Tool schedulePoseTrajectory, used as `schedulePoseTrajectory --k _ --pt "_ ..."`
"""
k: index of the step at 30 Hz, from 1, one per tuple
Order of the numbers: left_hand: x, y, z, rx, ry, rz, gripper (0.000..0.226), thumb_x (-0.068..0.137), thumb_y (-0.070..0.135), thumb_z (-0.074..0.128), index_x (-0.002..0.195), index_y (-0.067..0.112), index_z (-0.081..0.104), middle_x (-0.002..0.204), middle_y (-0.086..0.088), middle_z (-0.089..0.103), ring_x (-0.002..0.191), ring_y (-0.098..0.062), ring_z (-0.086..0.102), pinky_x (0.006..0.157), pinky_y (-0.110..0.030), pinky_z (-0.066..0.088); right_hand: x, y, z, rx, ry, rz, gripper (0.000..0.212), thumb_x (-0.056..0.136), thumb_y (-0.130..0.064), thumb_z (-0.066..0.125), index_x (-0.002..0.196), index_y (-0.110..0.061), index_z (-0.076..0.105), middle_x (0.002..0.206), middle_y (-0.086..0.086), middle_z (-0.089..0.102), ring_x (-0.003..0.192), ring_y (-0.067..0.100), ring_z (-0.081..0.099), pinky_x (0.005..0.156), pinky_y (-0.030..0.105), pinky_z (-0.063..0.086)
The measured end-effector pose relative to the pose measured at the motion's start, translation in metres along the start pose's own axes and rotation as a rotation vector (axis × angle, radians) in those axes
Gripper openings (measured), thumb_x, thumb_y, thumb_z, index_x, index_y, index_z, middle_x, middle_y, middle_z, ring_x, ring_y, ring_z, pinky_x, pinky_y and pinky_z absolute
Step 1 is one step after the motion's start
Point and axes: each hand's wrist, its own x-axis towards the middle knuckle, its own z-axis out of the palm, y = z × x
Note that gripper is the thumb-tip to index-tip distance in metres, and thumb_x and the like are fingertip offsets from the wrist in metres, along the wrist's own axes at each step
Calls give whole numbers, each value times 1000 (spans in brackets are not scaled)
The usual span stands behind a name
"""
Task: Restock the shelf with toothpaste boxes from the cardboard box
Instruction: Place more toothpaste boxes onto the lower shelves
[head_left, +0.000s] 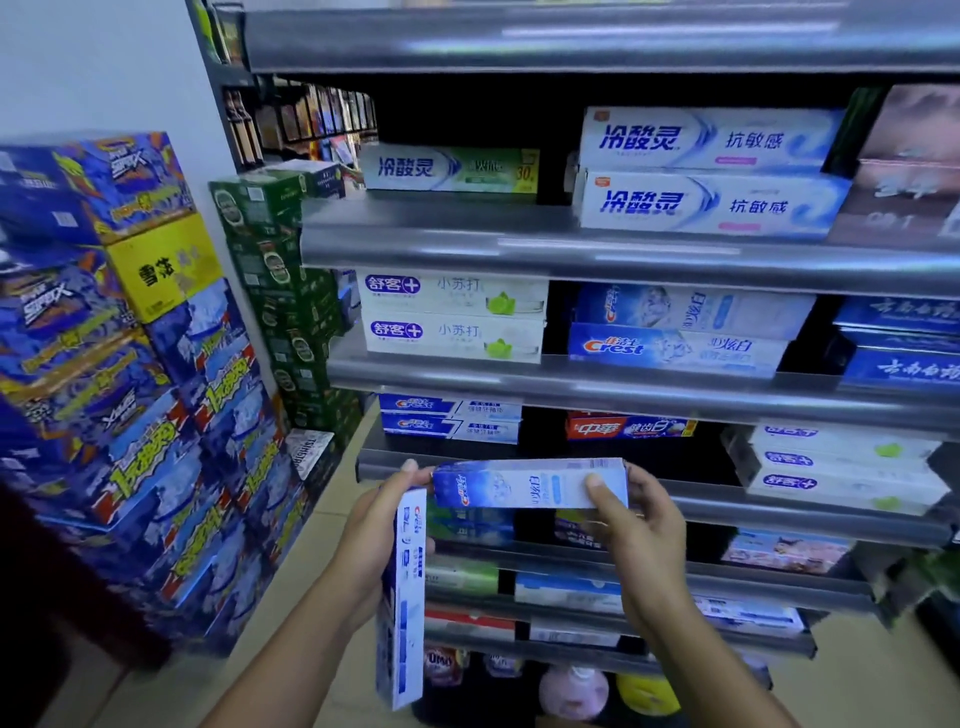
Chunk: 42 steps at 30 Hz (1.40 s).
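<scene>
Presently | right hand (639, 525) gripped flat toothpaste box (524, 483) by right end | left hand (374, 535) clasped upright toothpaste box (405, 597) | both before shelf edge (753, 506) | dark gap (543, 426) between stacks above.

1. A plain white wall (78, 62) fills the upper left of the frame.
2. Pale beige floor tiles (872, 675) show at lower right and in a strip at centre left.
3. Grey metal shelving (623, 254) spans the right, its front edges catching bright streaks of light.
4. Stacked blue cartons (104, 389), with a yellow carton (161, 265) among them, stand at left.
5. Green cartons (275, 249) rise behind them, below a dim far rack (311, 119).
</scene>
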Motion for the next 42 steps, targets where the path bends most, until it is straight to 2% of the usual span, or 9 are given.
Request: schedulePoseTrajectory --k 4,9,16,22,26,29,32,35,42 --pt "17 8 -22 -39 4 35 57 73 69 62 107 26 79 92 1 77 60 -17 62 57 -28 51 10 9 20 -283 18 -59 26 86 -33 80 108 -33 65 104 -11 62 81 -10 65 57 10 51" --pt "44 17 -47 -34 62 18 52 82 68 66 114 28 76 100 -1 76 65 -19 66 63 -32 54 28 17 55 -432 -21 -97 39 89 -32 78 124 -33 61 97 -5 67 85 13 66 69 29 53" --pt "87 20 -68 -79 62 -13 63 71 64 78 111 16 75 73 -6 65 55 -17 60 54 -28 54 50 22 93 -547 -90 -27 39 97 -24 68 135 -26 58 126 1 65 87 22 69 75 49 62" --pt "112 10 -67 43 39 -122 57 84 57 72 118 11 70 81 -11 72 66 -25 69 70 -36 57 63 24 98 -708 -205 146 55 100 -15 60 150 -25 39 140 4 59 57 20 63 38 21 42" --pt "115 7 -71 45 9 -175 60 87 58 69 121 9 69 72 -8 71 59 -23 68 63 -30 57 61 27 92 -732 -282 177 70 98 -11 63 156 -30 28 141 2 55 53 20 62 39 22 44" --pt "109 12 -69 5 42 -145 61 86 59 70 124 11 67 75 -8 73 58 -21 66 65 -31 57 54 27 87 -733 -247 103 80 92 -14 71 157 -30 26 136 -7 52 76 28 71 58 35 59" --pt "95 17 -61 -46 122 -45 58 88 61 67 127 18 63 92 -5 78 76 -22 71 70 -34 56 43 26 83 -738 -203 -44 53 92 -23 73 140 -26 50 138 -4 60 86 22 69 76 44 62" --pt "74 20 -45 -58 41 -65 59 95 70 51 127 23 66 110 -10 78 97 -30 74 85 -45 59 23 18 88 -613 -359 -5 25 88 -35 77 109 -28 65 102 0 71 78 18 69 75 42 59" --pt "45 32 -2 -308 -89 -162 73 101 68 30 138 14 61 127 -17 71 119 -36 67 107 -51 49 -12 13 103 -598 -710 126 74 64 -68 77 129 -42 53 102 -1 70 87 9 70 70 29 52"
